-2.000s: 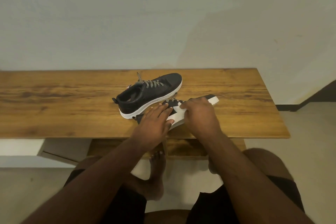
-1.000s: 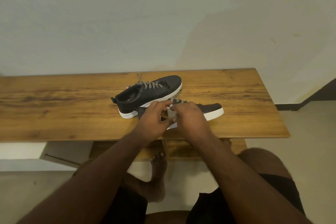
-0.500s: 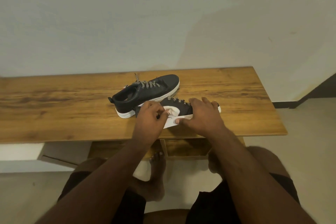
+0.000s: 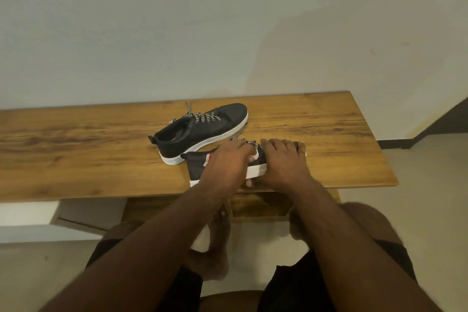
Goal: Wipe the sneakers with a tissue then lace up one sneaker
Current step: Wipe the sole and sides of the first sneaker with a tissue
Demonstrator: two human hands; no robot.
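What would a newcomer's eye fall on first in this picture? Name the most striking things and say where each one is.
First, the two hands: the left hand and right hand both rest on the near sneaker at the front edge of the wooden table, with a bit of white tissue between them. Just behind stands the far sneaker, black with a white sole and patterned laces.

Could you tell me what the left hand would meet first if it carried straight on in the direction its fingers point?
The left hand rests on the near sneaker, fingers pointing away and rightward. Going on, it would likely meet that sneaker's laces, then perhaps the right hand's fingers; depth is unclear.
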